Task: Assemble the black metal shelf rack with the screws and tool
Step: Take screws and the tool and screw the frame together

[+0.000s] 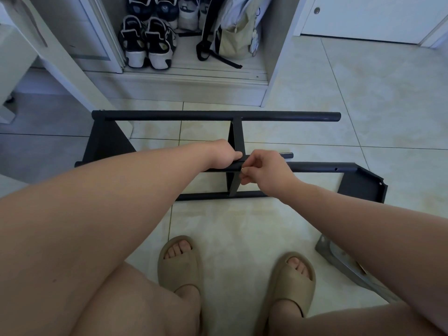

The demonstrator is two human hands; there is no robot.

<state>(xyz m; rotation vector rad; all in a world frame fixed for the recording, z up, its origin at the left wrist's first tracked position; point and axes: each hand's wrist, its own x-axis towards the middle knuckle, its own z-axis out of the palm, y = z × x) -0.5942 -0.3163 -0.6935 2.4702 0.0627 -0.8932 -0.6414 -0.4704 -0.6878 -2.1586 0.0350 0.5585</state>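
While the left grip (224,155) is curled over a black tube at the middle of the black rack (213,115), steadying it, the right grip (264,169) pinches something small between thumb and forefinger, right where the centre brace (235,135) crosses the near tube (315,166). A small brassy glint shows at the fingertips. I take it for a screw (242,168), though it is too small to be sure.

The rack lies on its side on the tiled floor (242,226), just ahead of the person's sandalled feet. Its left end panel (106,144) meets the far tube. The right end panel (362,185) lies flat at the free end of the near tube and seems not to be fastened. An open hole (336,169) shows in the tube just beside it.

My reading is that the step in hand is starting a screw by finger into the brace joint at mid-span. I can see no tool in either hand or on the floor. A clear plastic packet (339,259) lies by the right forearm, but I cannot make out its contents.

The next move calls for stopping the tube from rolling while the screw is set square to its hole and turned until the thread bites. Then the tool is needed to tighten it. After that, the right end panel wants lining up with the open hole.
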